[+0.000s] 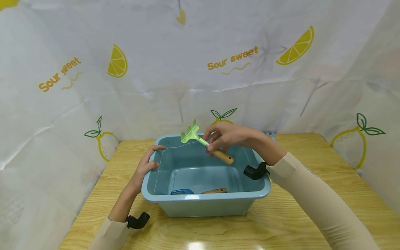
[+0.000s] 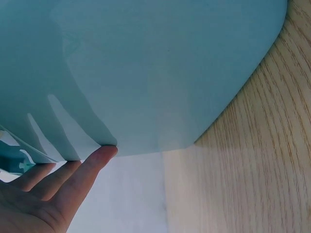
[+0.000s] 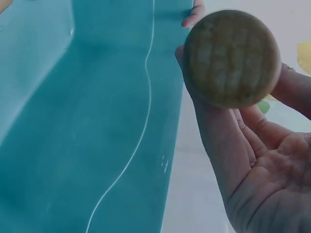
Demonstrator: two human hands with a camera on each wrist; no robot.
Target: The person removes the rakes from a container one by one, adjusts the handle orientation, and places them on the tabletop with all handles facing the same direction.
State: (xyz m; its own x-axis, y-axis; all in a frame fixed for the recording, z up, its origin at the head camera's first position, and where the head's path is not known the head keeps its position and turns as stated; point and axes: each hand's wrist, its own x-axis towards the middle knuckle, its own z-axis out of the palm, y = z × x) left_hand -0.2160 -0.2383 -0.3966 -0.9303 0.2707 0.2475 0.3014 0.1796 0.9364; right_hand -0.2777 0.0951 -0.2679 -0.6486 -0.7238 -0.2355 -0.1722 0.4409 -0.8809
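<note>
Head: I'm looking forward and down over the light-blue plastic basin (image 1: 204, 208) | Left wrist: I'm facing its outer wall (image 2: 165, 73) up close | Right wrist: I'm viewing rake handle (image 3: 233, 59) end-on, very near, sharing basin interior (image 3: 107, 111) with head

Before you: yellow-brown wood-grain bench (image 1: 297, 215), glossy, white glare (image 1: 196, 246) at its near side. Behind it you face a creased white sheet (image 1: 156, 99), printed with yellow lemon wedges (image 1: 117, 61), green-leaved lemon outlines (image 1: 350, 147), orange "Sour sweet" lettering (image 1: 233, 58), small yellow heart (image 1: 181, 17) up high.
</note>
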